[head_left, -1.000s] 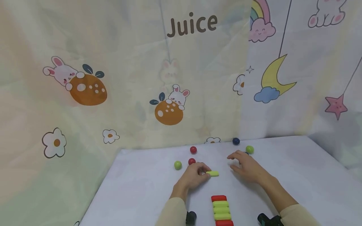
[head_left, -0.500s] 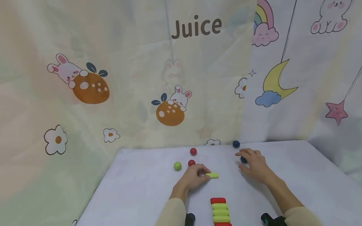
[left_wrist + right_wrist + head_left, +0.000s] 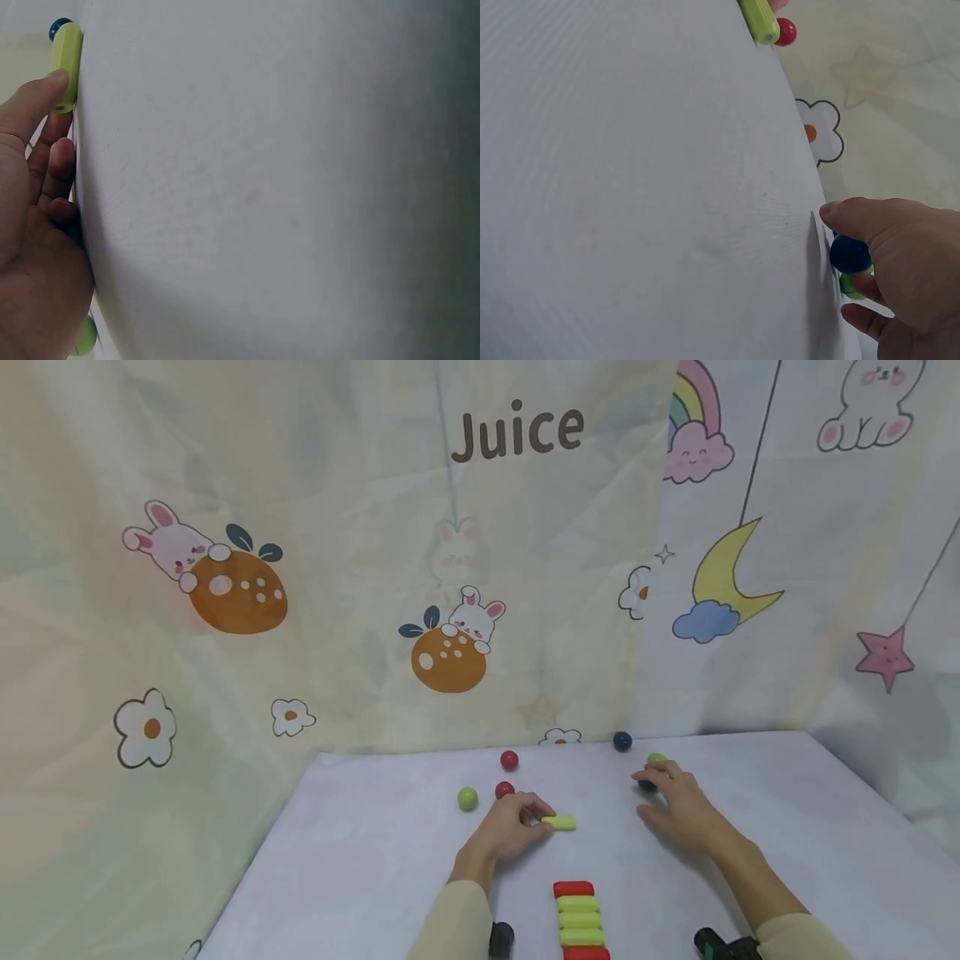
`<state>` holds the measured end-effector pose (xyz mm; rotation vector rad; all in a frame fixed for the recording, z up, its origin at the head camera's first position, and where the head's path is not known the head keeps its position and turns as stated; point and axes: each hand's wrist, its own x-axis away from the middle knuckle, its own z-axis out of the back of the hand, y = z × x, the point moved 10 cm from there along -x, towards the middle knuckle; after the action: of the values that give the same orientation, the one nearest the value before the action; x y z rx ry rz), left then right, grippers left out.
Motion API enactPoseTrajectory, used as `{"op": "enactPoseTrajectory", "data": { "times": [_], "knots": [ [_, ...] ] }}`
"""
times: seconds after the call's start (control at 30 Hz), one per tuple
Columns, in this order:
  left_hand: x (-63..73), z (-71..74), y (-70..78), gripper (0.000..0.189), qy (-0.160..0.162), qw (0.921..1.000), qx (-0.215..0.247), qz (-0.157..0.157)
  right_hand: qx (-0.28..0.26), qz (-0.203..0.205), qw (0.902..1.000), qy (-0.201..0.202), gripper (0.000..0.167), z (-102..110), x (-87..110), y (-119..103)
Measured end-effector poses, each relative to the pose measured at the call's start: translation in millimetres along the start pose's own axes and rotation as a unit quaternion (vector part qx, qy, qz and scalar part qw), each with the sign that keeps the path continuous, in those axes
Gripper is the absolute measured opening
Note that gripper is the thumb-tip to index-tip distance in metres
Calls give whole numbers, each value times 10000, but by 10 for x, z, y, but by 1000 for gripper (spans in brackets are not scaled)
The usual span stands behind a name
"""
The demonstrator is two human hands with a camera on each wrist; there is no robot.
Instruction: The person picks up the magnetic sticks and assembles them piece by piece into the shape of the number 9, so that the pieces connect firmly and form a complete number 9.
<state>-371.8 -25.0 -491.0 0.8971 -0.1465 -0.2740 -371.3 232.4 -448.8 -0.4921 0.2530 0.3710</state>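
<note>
In the head view my left hand (image 3: 512, 827) pinches a short yellow-green stick (image 3: 562, 823) by its left end, low over the white table. The left wrist view shows the thumb laid along this faceted stick (image 3: 67, 60). Farther right, my right hand (image 3: 681, 806) is held with thumb and fingers apart beside a dark blue ball (image 3: 647, 785), partly covered by the fingers. A green ball (image 3: 656, 759) peeks out just behind those fingers. From the right wrist, the blue ball (image 3: 850, 253) appears between thumb and fingers, with the green ball (image 3: 853, 286) beyond it.
Red and yellow-green sticks lie side by side in a column (image 3: 579, 920) in front. Two red balls, one far (image 3: 509, 761) and one by the left hand (image 3: 505, 789), share the table with a green ball (image 3: 467, 799). Another blue ball (image 3: 622, 742) sits near the back edge, before a printed curtain (image 3: 337, 568).
My right hand has shifted to the right, its fingers now overlapping the nearer blue ball and part of the green one. The left hand keeps its pinch on the stick in place.
</note>
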Motion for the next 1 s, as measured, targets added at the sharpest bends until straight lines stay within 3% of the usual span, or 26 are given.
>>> {"op": "enactPoseTrajectory", "data": {
  "times": [0.1,0.3,0.53,0.73,1.0],
  "knots": [
    [9,45,-40,16,35,10000,-9,-17,-148,-19,9999,-13,43,-61,-27,-9],
    [69,150,-157,15,81,10000,-35,8,-426,-135,9980,-449,40,-322,-74,-94],
    [10,48,-69,16,29,9999,53,-118,-497,-367,9968,-516,42,-284,10,-83],
    [-39,-11,-47,16,24,9999,15,-114,-768,-267,9952,-536,39,-262,69,-169],
    [-57,-21,-2,17,50,9998,72,-154,-951,-305,9925,-704,39,-393,42,-309]
  ]
}}
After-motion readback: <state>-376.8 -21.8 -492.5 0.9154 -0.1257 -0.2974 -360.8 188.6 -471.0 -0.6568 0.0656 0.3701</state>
